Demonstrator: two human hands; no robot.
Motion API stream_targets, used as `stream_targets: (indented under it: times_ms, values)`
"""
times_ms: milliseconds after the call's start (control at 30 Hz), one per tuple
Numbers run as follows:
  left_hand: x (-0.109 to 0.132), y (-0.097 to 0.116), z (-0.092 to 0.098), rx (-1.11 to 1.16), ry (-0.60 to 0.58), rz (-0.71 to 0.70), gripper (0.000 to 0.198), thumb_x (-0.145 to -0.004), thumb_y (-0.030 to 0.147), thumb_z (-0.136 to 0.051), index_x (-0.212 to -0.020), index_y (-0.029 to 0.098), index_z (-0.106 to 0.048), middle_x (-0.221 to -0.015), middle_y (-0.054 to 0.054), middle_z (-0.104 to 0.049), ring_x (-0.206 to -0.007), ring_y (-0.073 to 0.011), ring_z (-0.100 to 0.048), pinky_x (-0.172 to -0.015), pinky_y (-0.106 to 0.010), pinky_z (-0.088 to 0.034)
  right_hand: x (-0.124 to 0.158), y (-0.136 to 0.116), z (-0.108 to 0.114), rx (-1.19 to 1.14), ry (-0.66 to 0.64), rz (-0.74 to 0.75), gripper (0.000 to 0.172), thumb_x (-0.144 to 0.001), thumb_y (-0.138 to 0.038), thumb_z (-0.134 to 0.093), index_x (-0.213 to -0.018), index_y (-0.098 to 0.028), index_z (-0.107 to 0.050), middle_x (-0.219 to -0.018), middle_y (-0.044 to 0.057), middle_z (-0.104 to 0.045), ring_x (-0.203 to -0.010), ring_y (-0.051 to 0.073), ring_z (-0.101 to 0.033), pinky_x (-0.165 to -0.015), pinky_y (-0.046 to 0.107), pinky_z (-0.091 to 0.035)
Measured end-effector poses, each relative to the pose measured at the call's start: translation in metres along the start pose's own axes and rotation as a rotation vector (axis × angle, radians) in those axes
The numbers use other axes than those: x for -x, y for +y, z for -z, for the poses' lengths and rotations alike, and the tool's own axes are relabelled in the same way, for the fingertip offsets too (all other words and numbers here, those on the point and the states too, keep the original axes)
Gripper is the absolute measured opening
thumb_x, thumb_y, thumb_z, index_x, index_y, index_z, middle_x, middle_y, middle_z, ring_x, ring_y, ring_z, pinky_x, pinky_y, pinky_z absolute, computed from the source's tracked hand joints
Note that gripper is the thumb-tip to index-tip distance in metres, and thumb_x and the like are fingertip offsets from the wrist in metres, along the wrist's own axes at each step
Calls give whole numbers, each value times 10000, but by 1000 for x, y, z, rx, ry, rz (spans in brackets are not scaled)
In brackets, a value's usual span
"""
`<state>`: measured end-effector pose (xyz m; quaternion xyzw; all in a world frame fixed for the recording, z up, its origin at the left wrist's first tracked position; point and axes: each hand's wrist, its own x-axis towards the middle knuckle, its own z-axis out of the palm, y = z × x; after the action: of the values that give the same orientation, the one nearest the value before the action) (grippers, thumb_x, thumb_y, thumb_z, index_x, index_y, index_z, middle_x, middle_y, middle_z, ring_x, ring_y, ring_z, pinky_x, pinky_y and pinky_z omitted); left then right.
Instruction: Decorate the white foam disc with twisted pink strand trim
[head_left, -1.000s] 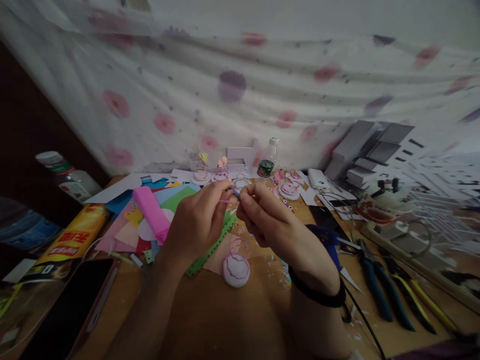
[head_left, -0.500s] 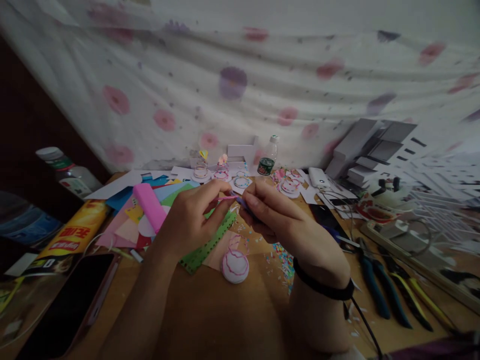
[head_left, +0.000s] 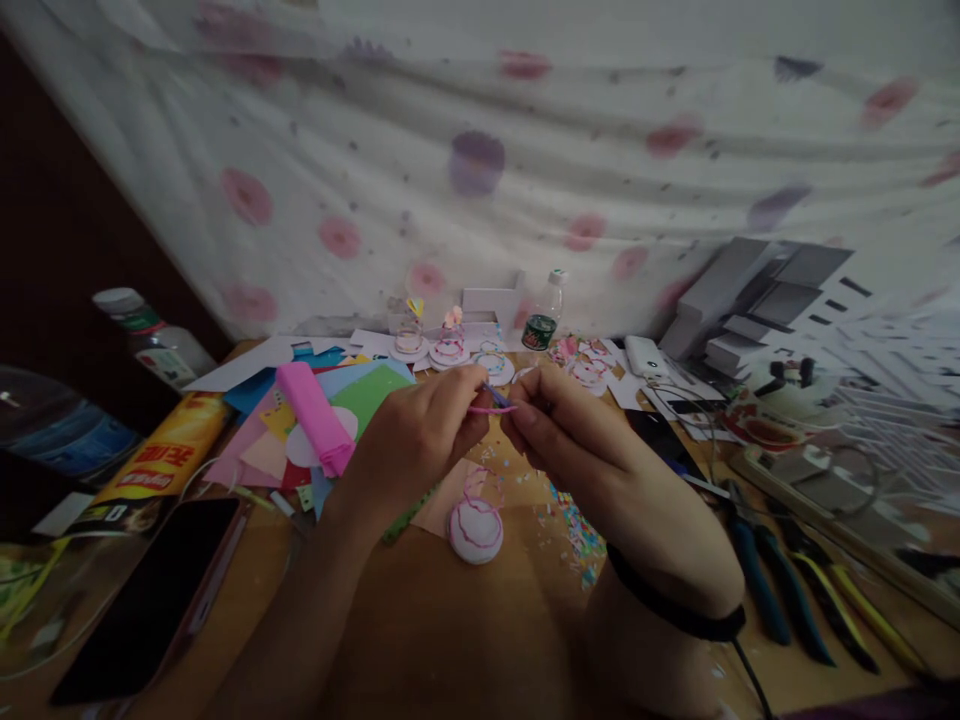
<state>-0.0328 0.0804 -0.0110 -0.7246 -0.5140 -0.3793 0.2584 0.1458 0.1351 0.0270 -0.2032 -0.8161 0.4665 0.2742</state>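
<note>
Front: bare desk (head_left: 427, 630) lay nearest you; on it, one pink-trimmed white disc (head_left: 475, 530).
Raised above, farther in: your left hand (head_left: 420, 430), one, fingertips pinched on a pink strip (head_left: 493, 409); your right hand (head_left: 592, 440), one, fingers closed on a slim bluish-purple piece (head_left: 495, 394), too blurred to identify.
Pink strip, place: in the gap between your fingertips, beyond the disc. Long axis: crosswise, near level, bowed slightly downward, right end pointing to your right hand's thumb. Bluish-purple piece: just above, slanting down rightward.
Step, as judged: fine two-handed working of the pink strip. Next move, as judged: called for steady pinches and close alignment of both pieces.
Behind: decorated round bases (head_left: 448, 354), several; bottle (head_left: 539, 332), one; flowered cloth (head_left: 375, 180), hanging.
</note>
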Motion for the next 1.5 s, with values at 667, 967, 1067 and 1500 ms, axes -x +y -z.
stream_targets:
  times_ms: [667, 967, 1067, 1500]
  values:
    - [15, 6, 19, 256, -138, 151, 127, -997, 282, -498, -1112, 258, -546, -814, 42, -730, -565, -112, -627, -506, -193, -448, 31, -17, -18, 451, 7, -78, 102, -993, -202, -398, -914, -252, -438, -781, 30, -635, -633, 189, -568, -505, 292, -300]
    - [24, 21, 18, 269, -125, 249, 129, -1018, 357, -459, -1081, 282, -543, -787, 68, -719, -617, -135, -677, -570, -222, -507, 44, -10, -22, 529, 39, -34, 105, -983, -188, -421, -925, -268, -455, -780, 11, -661, -576, 174, -587, -483, 295, -274]
    - [22, 19, 18, 254, -148, 221, 97, -1003, 318, -479, -1053, 265, -544, -744, 66, -706, -551, -134, -643, -513, -217, -477, 43, -10, -22, 519, 21, -77, 154, -928, -128, -431, -929, -278, -467, -807, 22, -677, -600, 190, -609, -494, 306, -305]
    - [18, 33, 29, 460, -87, 683, 166, -867, 456, -660, -857, 300, -716, -576, 58, -631, -402, -107, -508, -354, -195, -384, 37, -29, -10, 430, -5, -119, 115, -934, -235, -456, -850, -307, -488, -788, 70, -701, -595, 253, -630, -481, 386, -402]
